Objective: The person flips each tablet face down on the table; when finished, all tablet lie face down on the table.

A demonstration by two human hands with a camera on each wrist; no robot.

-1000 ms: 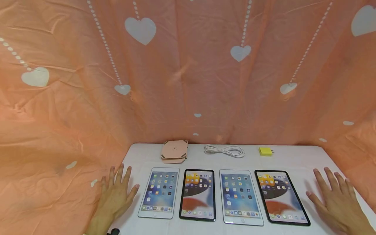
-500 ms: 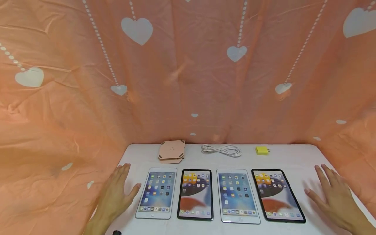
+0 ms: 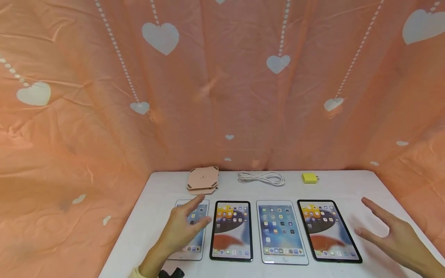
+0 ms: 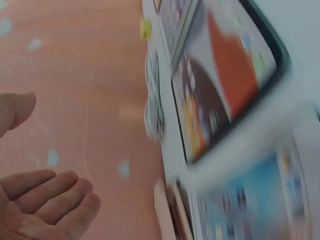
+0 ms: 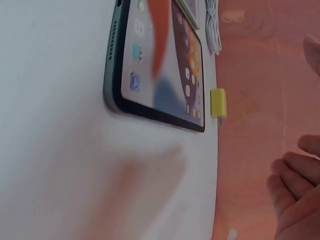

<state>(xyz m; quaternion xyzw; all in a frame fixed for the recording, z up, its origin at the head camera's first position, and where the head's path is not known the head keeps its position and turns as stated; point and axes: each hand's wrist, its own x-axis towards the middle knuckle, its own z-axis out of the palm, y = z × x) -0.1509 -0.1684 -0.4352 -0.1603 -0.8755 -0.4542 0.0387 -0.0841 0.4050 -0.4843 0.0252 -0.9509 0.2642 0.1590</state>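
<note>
My left hand point(image 3: 179, 231) hovers over the leftmost white-framed tablet point(image 3: 196, 247) and hides part of its screen. Its thumb and fingers are extended with nothing between them. To its right lies a black-framed tablet point(image 3: 231, 231), then another white-framed tablet point(image 3: 283, 231). Beside the rightmost black-framed tablet point(image 3: 328, 231) is my right hand point(image 3: 393, 237), raised above the table with thumb and fingers apart, holding nothing. In the left wrist view, the left hand's fingers point(image 4: 55, 200) are slightly bent. The right wrist view shows the right hand's fingers point(image 5: 297, 175) relaxed, away from the tablet.
Along the back of the white table point(image 3: 149, 200) lie a folded pink stand point(image 3: 203, 178), a coiled white cable point(image 3: 262, 178) and a yellow plug adapter point(image 3: 309, 178). An orange curtain with hearts point(image 3: 215, 96) encloses the back and sides. Something black point(image 3: 172, 273) shows at the left wrist.
My left hand has moved right, from beside the leftmost tablet to over it. The right hand has turned onto its side and shifted slightly left. The tablets have stayed in place.
</note>
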